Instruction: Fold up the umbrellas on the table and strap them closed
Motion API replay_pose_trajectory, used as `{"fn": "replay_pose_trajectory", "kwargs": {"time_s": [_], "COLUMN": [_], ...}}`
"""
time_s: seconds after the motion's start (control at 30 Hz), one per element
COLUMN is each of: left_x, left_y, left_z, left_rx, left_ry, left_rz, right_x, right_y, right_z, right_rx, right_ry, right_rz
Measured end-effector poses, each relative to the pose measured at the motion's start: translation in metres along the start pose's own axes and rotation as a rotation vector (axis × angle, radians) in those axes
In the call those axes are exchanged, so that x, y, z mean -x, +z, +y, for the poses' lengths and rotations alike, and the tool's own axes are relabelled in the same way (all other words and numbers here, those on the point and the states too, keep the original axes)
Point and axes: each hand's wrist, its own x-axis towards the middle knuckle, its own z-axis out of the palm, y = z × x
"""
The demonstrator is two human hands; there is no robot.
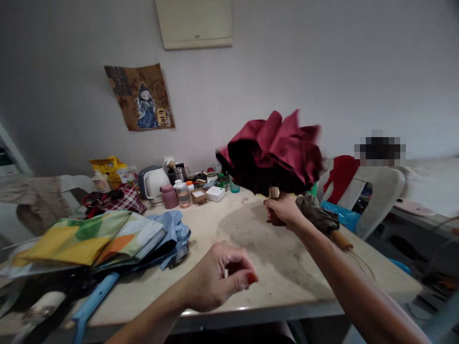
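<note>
My right hand is wrapped round the handle of a dark red folding umbrella. Its canopy is loosely gathered and bunched, held upright above the table, with blurred edges. Nearer to me, my left hand is apart from the umbrella, fingers curled in toward the thumb with nothing visible in them. On the left lie a yellow, green and white patterned umbrella and a light blue umbrella. A light blue handle points toward me. A dark grey-brown umbrella with a wooden-looking handle rests behind my right forearm.
The pale table has a kettle, a pink jar, a clear bottle and a white box along the back. White chairs stand at both sides. Another person's head, blurred out, is at right.
</note>
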Motion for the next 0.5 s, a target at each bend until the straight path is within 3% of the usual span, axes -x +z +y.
{"fn": "replay_pose_trajectory", "kwargs": {"time_s": [0.07,0.13,0.23,0.33,0.5], "left_x": [0.007,0.011,0.014,0.009,-0.021], "left_y": [-0.005,-0.012,-0.022,-0.024,-0.033], "left_z": [-0.024,-0.042,-0.054,-0.044,0.006], "left_rx": [0.028,0.096,0.195,0.350,0.666], "left_ry": [-0.191,-0.295,-0.300,-0.222,-0.023], "left_rz": [0.025,0.094,0.239,0.409,0.573], "right_x": [0.010,0.017,0.023,0.032,0.058], "right_y": [-0.006,-0.009,0.000,0.024,0.077], "right_z": [-0.010,-0.022,-0.047,-0.073,-0.094], "right_rx": [-0.419,-0.784,-1.200,-1.425,-1.565], "right_ry": [0.064,0.112,0.200,0.355,0.296], "right_rz": [-0.199,-0.369,-0.415,-0.654,-1.051]}}
